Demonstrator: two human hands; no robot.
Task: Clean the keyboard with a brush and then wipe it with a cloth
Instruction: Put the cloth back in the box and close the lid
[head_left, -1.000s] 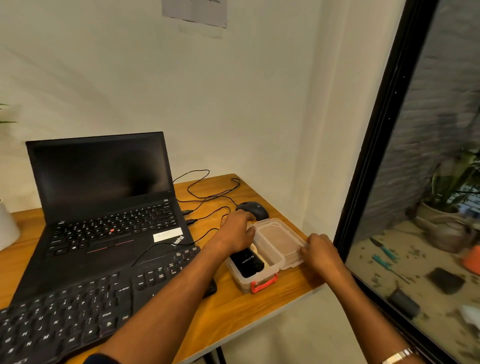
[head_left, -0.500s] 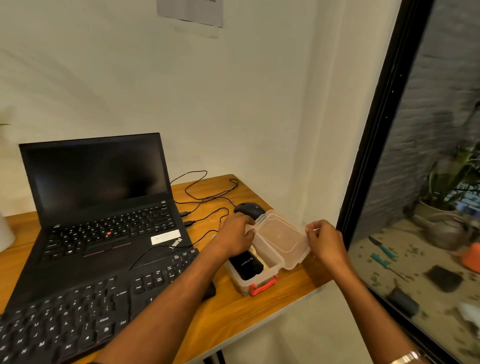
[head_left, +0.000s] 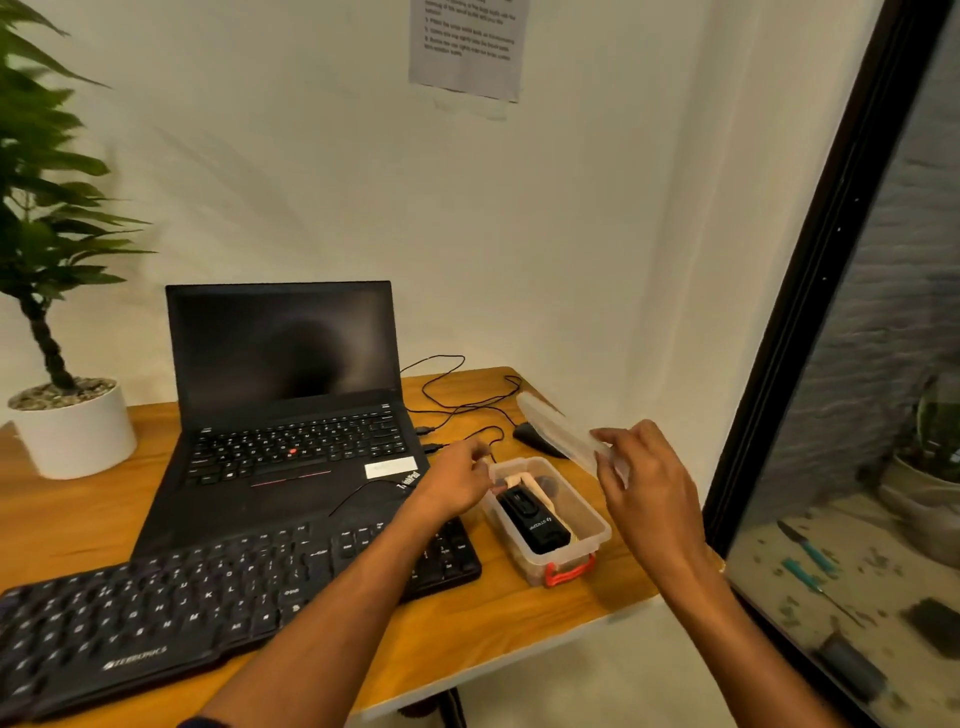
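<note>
Lifting clear since before, lid (head_left: 563, 434) in right hand (head_left: 641, 486) leaves box (head_left: 587, 512).

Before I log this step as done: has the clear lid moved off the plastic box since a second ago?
Yes. The lid has come up off the plastic box, lifted right by the right hand, over the mouse.

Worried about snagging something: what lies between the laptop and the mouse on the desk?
In the head view, thin black cables loop across the wooden desk between the laptop and the mouse.
</note>
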